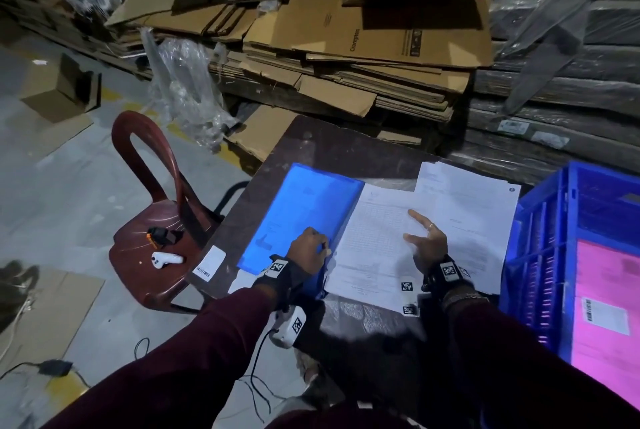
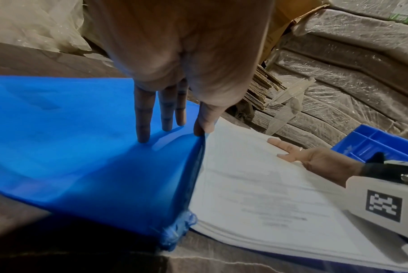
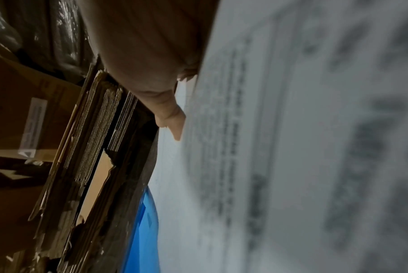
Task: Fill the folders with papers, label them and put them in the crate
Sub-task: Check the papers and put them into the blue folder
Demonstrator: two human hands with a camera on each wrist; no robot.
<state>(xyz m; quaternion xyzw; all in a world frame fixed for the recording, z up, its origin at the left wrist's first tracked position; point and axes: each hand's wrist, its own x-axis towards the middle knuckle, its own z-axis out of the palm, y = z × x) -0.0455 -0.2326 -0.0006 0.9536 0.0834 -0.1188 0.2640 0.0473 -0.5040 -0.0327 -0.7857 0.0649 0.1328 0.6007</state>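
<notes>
A blue folder (image 1: 304,210) lies open on the dark table (image 1: 311,141). A stack of printed papers (image 1: 374,248) rests on its right half. My left hand (image 1: 310,245) presses its straight fingers on the blue cover (image 2: 69,147), and the thumb tip sits at the crease beside the papers (image 2: 268,184). My right hand (image 1: 424,241) lies flat with spread fingers on the top sheet (image 3: 291,147), holding nothing. A blue crate (image 1: 543,231) stands at the right with a labelled pink folder (image 1: 609,290) inside it.
More loose sheets (image 1: 478,207) lie behind the folder, next to the crate. A white barcode label (image 1: 209,264) sits at the table's left edge. A red plastic chair (image 1: 152,220) with small devices stands to the left. Flattened cardboard (image 1: 346,47) is piled behind the table.
</notes>
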